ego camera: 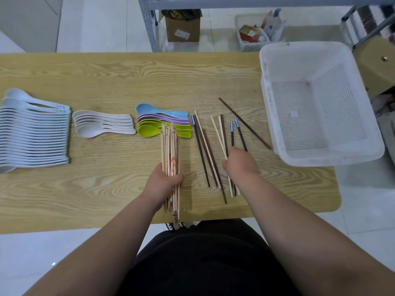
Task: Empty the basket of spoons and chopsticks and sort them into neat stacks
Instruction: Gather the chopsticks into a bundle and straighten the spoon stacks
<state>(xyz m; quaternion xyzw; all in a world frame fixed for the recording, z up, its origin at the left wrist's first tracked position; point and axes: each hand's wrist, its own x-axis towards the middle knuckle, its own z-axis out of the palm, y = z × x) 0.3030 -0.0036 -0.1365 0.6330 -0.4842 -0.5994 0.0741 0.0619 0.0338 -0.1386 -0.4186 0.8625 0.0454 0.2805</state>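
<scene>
Your left hand (164, 180) gripped the pale bundle (170, 146) at frame centre, fingers curled tight round it. Your right hand (240, 163) curled over a few loose sticks (222, 134) right of centre; fingertips hidden. Basket (265, 67) sat upper right, spoons (34, 133) stacked far left on the table (128, 77).

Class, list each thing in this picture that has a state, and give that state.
basket: upright, empty.
bamboo chopsticks: bundled, gripped by left hand.
mixed chopsticks: loose, unsorted; right hand grips some.
white spoons: stacked.
pale spoons: nested.
coloured spoons: stacked by colour.
</scene>
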